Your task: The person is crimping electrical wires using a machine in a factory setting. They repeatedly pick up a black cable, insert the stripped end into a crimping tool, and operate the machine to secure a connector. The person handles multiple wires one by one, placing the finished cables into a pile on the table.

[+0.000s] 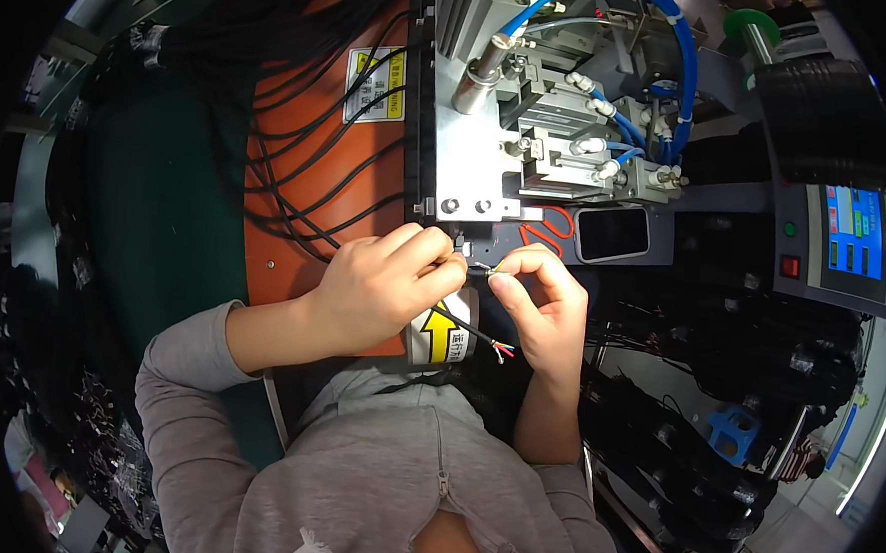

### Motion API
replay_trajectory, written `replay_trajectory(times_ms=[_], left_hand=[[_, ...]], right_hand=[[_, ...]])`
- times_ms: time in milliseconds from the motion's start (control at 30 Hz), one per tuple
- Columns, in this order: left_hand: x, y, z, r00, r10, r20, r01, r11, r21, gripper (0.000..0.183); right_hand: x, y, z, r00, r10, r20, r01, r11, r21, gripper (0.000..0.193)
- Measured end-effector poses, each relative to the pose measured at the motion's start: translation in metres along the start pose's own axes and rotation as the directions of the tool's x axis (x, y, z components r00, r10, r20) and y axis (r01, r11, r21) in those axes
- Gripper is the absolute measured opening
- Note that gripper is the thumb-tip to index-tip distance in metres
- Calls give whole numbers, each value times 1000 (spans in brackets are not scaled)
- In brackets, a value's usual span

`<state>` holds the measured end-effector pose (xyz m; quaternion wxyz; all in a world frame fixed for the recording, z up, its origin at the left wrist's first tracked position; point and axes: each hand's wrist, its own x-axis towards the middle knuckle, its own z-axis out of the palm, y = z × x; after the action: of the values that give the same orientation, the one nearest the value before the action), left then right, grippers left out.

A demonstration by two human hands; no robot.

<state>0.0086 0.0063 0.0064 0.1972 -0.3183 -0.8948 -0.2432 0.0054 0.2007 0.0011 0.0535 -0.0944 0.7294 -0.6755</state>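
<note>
My left hand [382, 283] and my right hand [542, 302] meet just below a metal machine head [511, 130]. Both pinch a thin black cable [475, 270] between thumb and fingers, close to a small fixture [462, 245] under the machine. A second stripped end with red, white and green wires [502, 351] hangs loose below my right hand. Under my hands sits a white cylinder with a yellow arrow label [442, 335].
Several black cables [309, 149] drape over an orange panel [294, 249] at left, beside a green mat [156, 211]. Blue air hoses [674, 78] run over the machine. A control box with a blue touch screen [854, 233] stands right. More cable bundles [751, 333] lie lower right.
</note>
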Motion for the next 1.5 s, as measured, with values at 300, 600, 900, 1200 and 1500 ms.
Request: replay_trajectory(times_ms=[300, 600, 900, 1200, 1500], left_hand=[[3, -1, 1, 996, 45, -76, -42, 998, 36, 12], [0, -2, 2, 998, 45, -32, -47, 997, -65, 21], [-3, -1, 3, 1000, -13, 10, 13, 997, -75, 20], [-3, -3, 5, 998, 62, -24, -61, 998, 20, 23], [4, -4, 3, 993, 110, -50, -104, 989, 102, 12]], right_hand=[[0, -3, 5, 997, -62, -54, 58, 996, -67, 10], [5, -9, 4, 972, -233, -6, 219, 919, -328, 15], [7, -3, 7, 965, -259, -30, 239, 927, -290, 15], [6, -2, 7, 979, -203, -32, 190, 953, -236, 15], [7, -6, 1, 981, -189, -47, 175, 962, -211, 12]])
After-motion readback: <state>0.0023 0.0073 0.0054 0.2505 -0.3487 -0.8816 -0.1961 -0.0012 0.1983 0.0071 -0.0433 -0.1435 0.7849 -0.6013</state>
